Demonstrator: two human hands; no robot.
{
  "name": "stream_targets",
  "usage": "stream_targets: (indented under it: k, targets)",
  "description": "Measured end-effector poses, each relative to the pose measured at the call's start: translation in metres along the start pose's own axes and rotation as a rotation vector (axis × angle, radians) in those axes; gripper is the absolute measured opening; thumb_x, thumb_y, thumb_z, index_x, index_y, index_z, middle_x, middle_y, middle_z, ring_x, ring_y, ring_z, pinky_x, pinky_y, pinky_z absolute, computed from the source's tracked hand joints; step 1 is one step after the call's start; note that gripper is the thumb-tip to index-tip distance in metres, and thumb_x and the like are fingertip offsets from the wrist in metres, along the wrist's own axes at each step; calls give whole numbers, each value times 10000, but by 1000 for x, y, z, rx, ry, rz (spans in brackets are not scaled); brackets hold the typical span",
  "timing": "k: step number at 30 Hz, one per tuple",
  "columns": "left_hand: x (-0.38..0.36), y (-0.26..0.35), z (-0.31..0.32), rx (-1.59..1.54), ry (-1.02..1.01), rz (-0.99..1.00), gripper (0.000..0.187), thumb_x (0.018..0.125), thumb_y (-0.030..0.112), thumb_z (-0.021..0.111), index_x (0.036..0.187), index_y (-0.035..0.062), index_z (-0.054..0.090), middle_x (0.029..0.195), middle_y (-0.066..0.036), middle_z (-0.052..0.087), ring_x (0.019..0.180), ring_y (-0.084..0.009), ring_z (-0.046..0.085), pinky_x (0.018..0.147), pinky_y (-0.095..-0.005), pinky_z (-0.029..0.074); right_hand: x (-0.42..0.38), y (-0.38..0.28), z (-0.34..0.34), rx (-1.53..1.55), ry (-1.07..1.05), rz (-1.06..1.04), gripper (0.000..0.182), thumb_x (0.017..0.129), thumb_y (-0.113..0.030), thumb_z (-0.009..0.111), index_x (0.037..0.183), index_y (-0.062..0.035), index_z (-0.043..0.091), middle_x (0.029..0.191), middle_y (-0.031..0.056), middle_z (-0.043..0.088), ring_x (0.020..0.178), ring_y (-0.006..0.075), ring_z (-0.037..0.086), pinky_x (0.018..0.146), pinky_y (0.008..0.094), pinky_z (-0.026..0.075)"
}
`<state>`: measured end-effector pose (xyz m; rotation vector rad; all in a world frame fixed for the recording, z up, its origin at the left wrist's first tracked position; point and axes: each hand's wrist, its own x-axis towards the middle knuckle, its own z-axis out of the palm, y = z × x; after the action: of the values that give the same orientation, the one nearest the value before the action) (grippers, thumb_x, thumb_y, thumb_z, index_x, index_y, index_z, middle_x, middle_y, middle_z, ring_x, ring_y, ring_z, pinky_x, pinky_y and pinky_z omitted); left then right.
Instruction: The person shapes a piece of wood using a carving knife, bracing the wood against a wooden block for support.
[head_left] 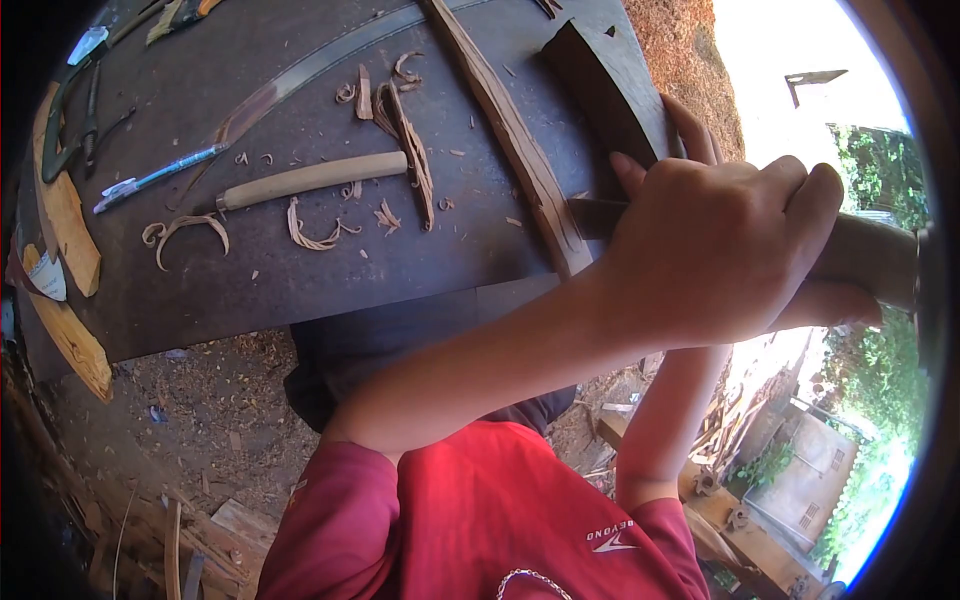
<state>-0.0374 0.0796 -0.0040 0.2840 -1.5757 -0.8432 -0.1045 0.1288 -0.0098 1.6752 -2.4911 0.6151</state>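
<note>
Red shirt sleeves (470,520) are filling the bottom of the view, and both forearms are reaching up from them toward the table edge. One hand (725,250), the one in front, is wrapping tightly around a thick handle (870,260) that is running off to the right; crossed as the arms appear, it cannot be told with certainty which hand this is, though it looks like the left. The other hand (690,135) is mostly hidden behind it, with only fingertips showing, pressing on a dark wooden block (610,90), apparently to steady it. A short dark blade (595,215) is sticking out from the fist and meeting a long, narrow wooden strip (520,140) that is lying diagonally on the table (250,280), seemingly so the edge can bite along its length.

Curled wood shavings (315,225) are lying scattered beside the strip. A pale-handled knife (300,180) is resting just left of them, within easy reach, with a long saw blade (300,75) above it and a blue pen (155,180) further left. Pliers (85,130) are sitting near the far left edge, beside light wood offcuts (65,215). Sawdust is covering the ground (200,410) below.
</note>
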Motion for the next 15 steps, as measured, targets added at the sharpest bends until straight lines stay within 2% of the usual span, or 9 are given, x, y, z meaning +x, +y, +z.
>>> stream_targets:
  k: [4,9,15]
  targets:
    - [4,1,-13,55,22,91,713,823,713,737,886,28,548,685,-96,594,532,-255,677,475,-407,532,2,1,-1,4,-2,-1,574,947,-210,640,1450,35,512,1381,243,596,1172,328,630,1013,413,520]
    - [0,1,-1,47,0,-27,686,830,704,732,889,42,560,689,-86,605,534,-247,680,472,-401,536,4,2,-1,12,-3,-1,573,950,-198,619,1449,58,504,1387,256,587,1173,333,620,1021,415,515]
    - [-2,-5,0,74,-35,-14,632,874,666,707,932,49,587,709,-70,627,560,-233,691,467,-408,540,8,4,-6,33,-6,-10,572,954,-183,595,1449,85,494,1394,273,575,1173,339,609,1030,418,509]
